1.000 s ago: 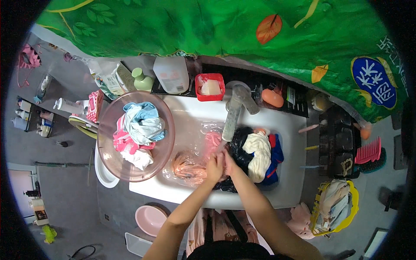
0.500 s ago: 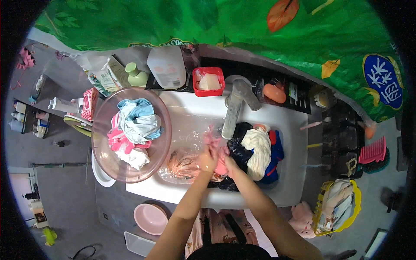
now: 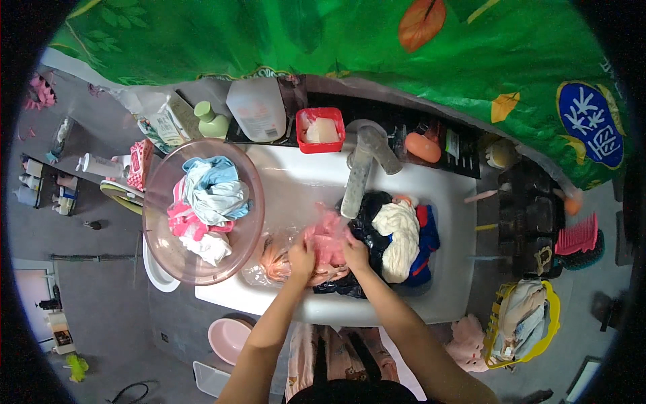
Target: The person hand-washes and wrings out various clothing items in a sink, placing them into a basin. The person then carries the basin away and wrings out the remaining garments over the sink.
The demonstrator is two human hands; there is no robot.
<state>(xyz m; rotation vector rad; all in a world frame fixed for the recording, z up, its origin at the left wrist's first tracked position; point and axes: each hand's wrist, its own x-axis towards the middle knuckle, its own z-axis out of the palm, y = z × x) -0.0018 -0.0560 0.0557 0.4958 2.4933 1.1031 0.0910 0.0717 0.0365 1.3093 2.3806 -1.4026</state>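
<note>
Between my two hands a wet pink cloth [image 3: 328, 239] is spread out over the white sink [image 3: 289, 161], below the end of the grey tap [image 3: 360, 176]. My left hand [image 3: 301, 258] is closed on its left edge, and my right hand [image 3: 356, 253] grips its right edge. Left of my left hand, a peach-coloured cloth [image 3: 274, 261] lies in the water. Close to my right hand is a shiny black bundle [image 3: 369, 225]. Beyond that, a cream cloth [image 3: 397, 236] rests against a blue and red cloth [image 3: 425, 239].
A clear pinkish basin [image 3: 153, 222] holding blue, pink and white clothes overlaps the sink's left end. A red soap box [image 3: 320, 147], jug [image 3: 257, 111] and orange soap [image 3: 422, 147] line the back ledge. A yellow basket [image 3: 553, 306] stands at right, a pink basin [image 3: 232, 340] below.
My hands have moved apart, the left one to the left. The pink cloth, bunched between them before, is now opened wider.
</note>
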